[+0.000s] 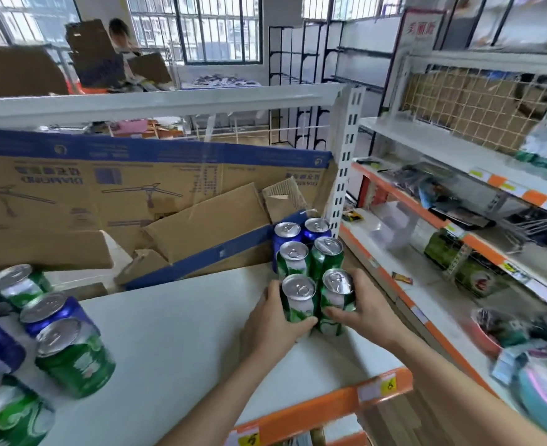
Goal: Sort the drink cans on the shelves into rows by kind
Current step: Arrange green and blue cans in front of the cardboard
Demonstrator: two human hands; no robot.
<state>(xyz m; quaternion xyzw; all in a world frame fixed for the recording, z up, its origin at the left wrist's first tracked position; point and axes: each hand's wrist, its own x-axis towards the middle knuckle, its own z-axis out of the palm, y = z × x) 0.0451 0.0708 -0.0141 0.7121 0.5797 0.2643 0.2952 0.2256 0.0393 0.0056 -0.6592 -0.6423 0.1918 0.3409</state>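
- The left hand point(270, 320) is gripping the front-left green can point(298, 299), fingers curled round its lower body.
- The right hand point(367, 312) is gripping the front-right green can point(337, 300), thumb across its front and fingers wrapping its far side.
- Both held cans are standing upright and touching each other on the white shelf point(185, 342), near its right end.
- Directly behind them, a second pair of green cans point(310, 259) is standing upright, and behind that a pair of blue cans point(301, 231) is standing against the slotted shelf upright point(346, 162); the six cans are forming two columns.
- At the left end of the shelf, a mixed cluster of cans point(40, 333) is standing, green and blue together, blurred at the picture edge.
- Flattened cardboard boxes point(120, 194) are leaning at the back of the shelf.
- An orange price rail point(323, 410) is running along the front edge of the shelf.
- The neighbouring shelving unit point(458, 188) on the right is holding assorted packaged goods, too blurred to identify.
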